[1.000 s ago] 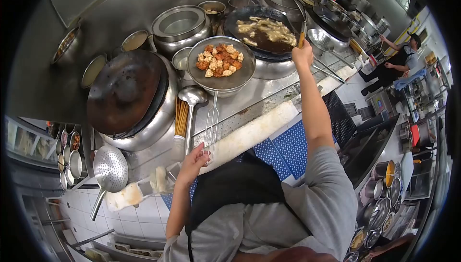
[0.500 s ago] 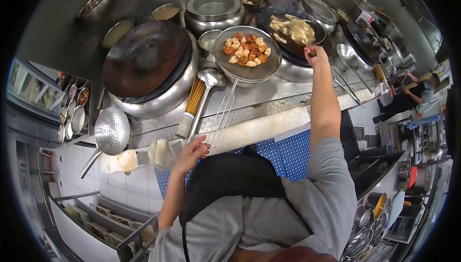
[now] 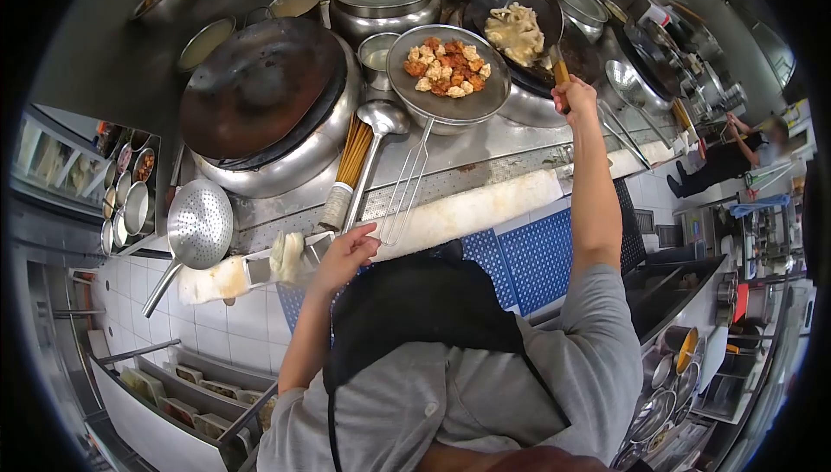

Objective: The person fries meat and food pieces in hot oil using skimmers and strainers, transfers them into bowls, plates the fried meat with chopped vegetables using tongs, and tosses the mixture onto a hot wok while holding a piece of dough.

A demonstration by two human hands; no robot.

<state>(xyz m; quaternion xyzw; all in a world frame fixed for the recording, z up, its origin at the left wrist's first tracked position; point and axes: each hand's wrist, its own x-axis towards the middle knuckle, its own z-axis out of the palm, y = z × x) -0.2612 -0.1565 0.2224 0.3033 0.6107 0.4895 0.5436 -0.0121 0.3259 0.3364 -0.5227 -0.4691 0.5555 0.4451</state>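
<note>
Pale food strips (image 3: 515,32), glossy and uneven, lay heaped in the dark, thin-rimmed bowl of a scoop (image 3: 552,24), within the round of a blackened wok (image 3: 584,48); I could not tell whether the bowl touched the wok's wall. The scoop's smooth wooden handle (image 3: 560,67) ran down into the right hand (image 3: 571,98), whose fingers were wrapped snugly round it. The left hand (image 3: 346,256) had its fingers loosely parted and a little curved, just beside the end of a looped wire handle (image 3: 405,199). That wire belonged to a round strainer (image 3: 493,87) of fine grey mesh, set over a steel pot (image 3: 437,126) and bearing craggy chunks (image 3: 446,65), some rust-brown, some cream. Near it, a polished, deep-bowled ladle (image 3: 381,117) lay beside a bundle of slender sticks (image 3: 355,152), bound at one end in a pale wrap. Farther left sat a broad, mottled dark pan (image 3: 260,83) and a perforated skimmer (image 3: 201,225). Stained whitish cloth (image 3: 485,212) ran along the front of the metal desk (image 3: 485,152).
</note>
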